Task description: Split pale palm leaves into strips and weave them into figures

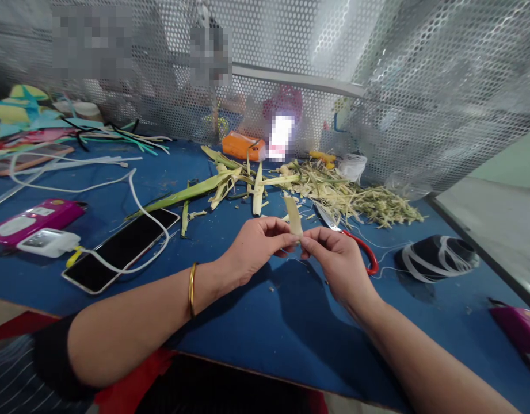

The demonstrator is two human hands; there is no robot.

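Between my two hands stands a short pale leaf strip [293, 216], its lower end pinched in the fingertips. My left hand [262, 244] is closed on it from the left, thumb and forefinger together. From the other side my right hand [336, 256] closes on the same lower end. Just past my right hand lie scissors [369, 253] with red handles, their blades partly hidden by scraps. Beyond both hands are long green and cream leaf pieces [191, 191] and a heap of shredded plant scraps [355, 198].
A spool of white thread [437, 259] lies at right. On the left are a phone [122, 250] with a white cable across it and a purple device [38, 221]. An orange packet [243, 147] rests near the perforated metal screen [290, 52] along the blue table's [247, 339] back.
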